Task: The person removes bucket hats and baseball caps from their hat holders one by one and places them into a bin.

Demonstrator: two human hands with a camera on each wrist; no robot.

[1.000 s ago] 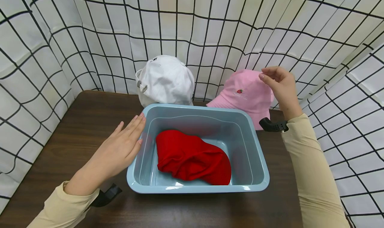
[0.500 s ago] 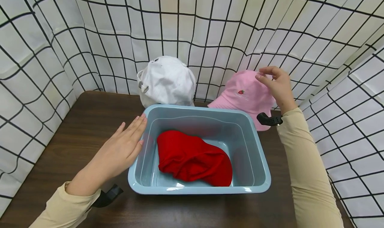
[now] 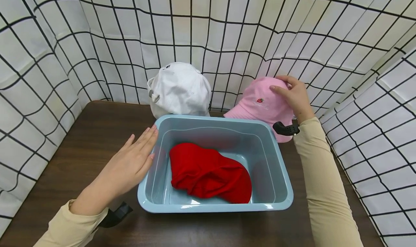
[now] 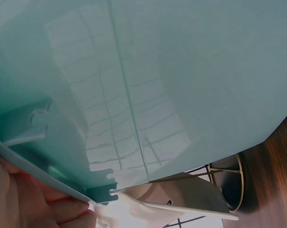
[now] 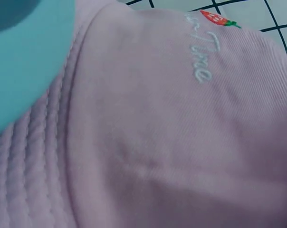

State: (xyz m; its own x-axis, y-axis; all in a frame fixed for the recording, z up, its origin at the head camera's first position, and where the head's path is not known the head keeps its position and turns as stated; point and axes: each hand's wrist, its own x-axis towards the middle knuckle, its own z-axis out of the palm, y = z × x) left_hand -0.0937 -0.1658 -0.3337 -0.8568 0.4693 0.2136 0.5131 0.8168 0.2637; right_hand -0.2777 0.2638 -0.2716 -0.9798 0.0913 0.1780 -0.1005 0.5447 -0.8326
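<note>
A light blue plastic tub point(image 3: 214, 206) stands on the table with a red cap point(image 3: 208, 171) lying inside. My left hand point(image 3: 128, 167) lies along the tub's left rim, fingers straight; the left wrist view shows its fingers point(image 4: 62, 209) against the rim. Behind the tub's right corner sits a pink bucket hat point(image 3: 260, 99) with a strawberry embroidered on it. My right hand point(image 3: 294, 97) is at the hat's crown, thumb in front and fingers over the top, loosely bent. In the right wrist view the hat's stitched brim point(image 5: 34, 161) and crown fill most of the picture.
A white cap point(image 3: 182, 90) stands behind the tub, left of the pink hat. White cloth walls with a black grid point(image 3: 208, 30) enclose the back and sides. Dark wooden table point(image 3: 78, 146) surface shows left of the tub and in front of it.
My right hand has moved left and slightly down onto the pink hat's crown. My left hand, the tub and the hats keep their places.
</note>
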